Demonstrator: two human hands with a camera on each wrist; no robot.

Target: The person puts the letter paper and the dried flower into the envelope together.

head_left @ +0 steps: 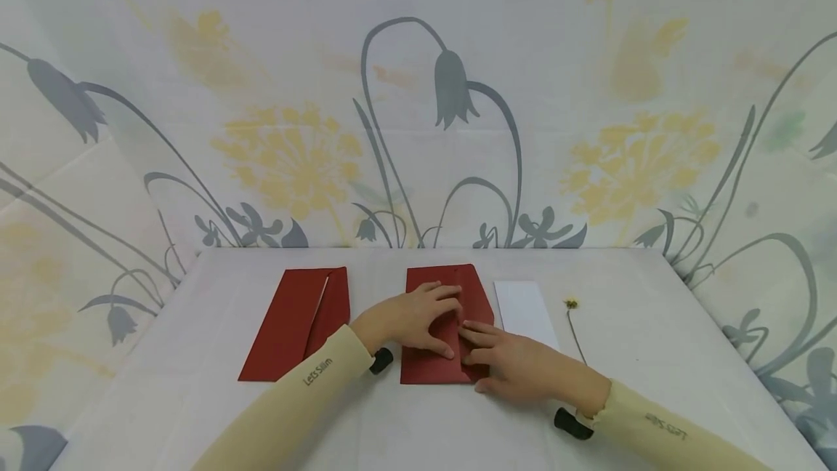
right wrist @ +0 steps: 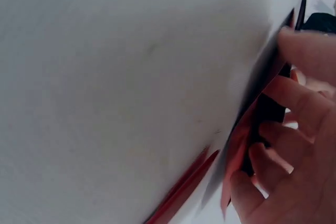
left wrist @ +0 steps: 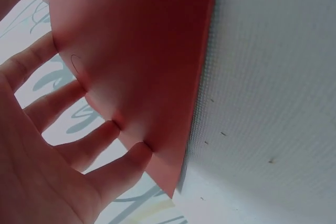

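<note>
A red paper envelope [head_left: 428,365] lies on the white table in front of the person, its flap side to the right. My left hand [head_left: 421,318] rests on it with fingers spread, and in the left wrist view the fingertips [left wrist: 143,150] press along the edge of the red paper [left wrist: 142,66]. From the right, my right hand [head_left: 516,362] reaches onto the flap side, fingertips at the envelope's opening edge. The right wrist view shows these fingers [right wrist: 294,98] against the red flap [right wrist: 239,140], partly hiding it.
Left of the hands lies another red envelope [head_left: 281,325] with its flap to the right. A white card [head_left: 526,307] and a yellow dried flower [head_left: 572,304] on a thin stem lie to the right. Flower-printed cloth [head_left: 405,166] stands behind the table.
</note>
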